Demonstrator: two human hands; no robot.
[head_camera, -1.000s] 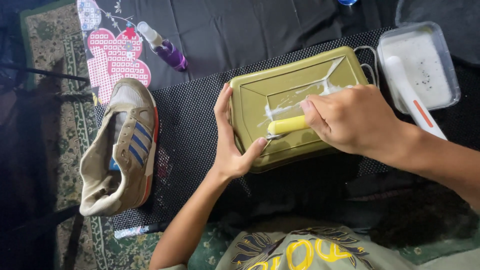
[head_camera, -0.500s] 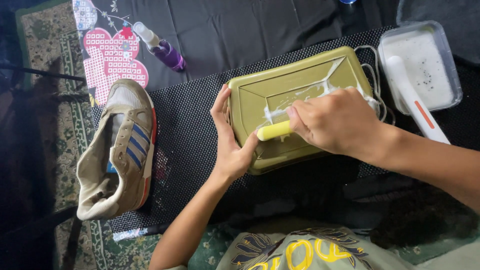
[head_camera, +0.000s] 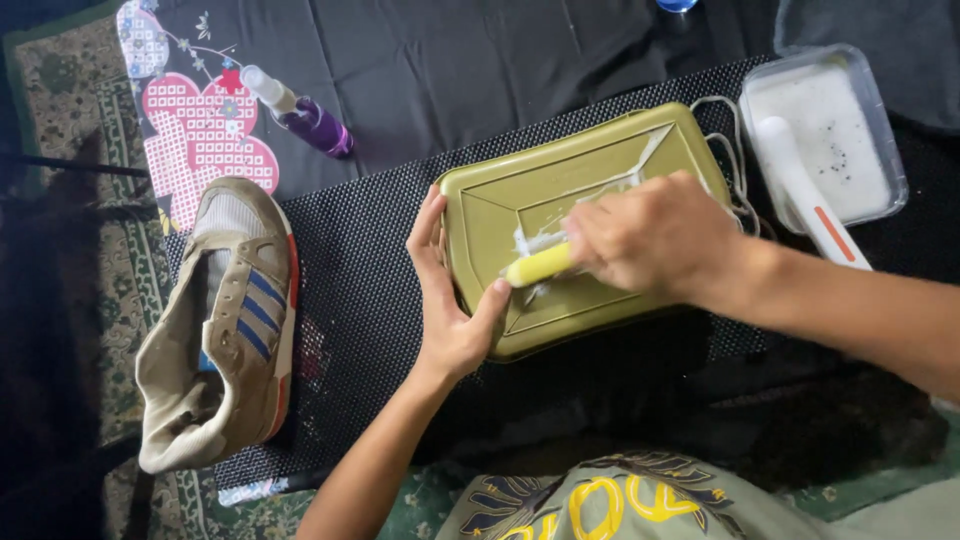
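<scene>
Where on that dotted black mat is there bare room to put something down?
One bare patch lies between the beige sneaker with blue stripes and the left hand gripping the olive-green rectangular lid. The right end is crowded: right hand, white laces, clear plastic tub.

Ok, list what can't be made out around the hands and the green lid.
All in the head view:
- Brush: only its yellow end shows; the right hand covers the rest.
- White laces: mostly hidden behind the green lid and that hand.
- Blue object: cut off by the top edge, kind unclear.
- White tool in the clear tub: its working end can't be made out.
- Shoe interior: too dark to see.
</scene>
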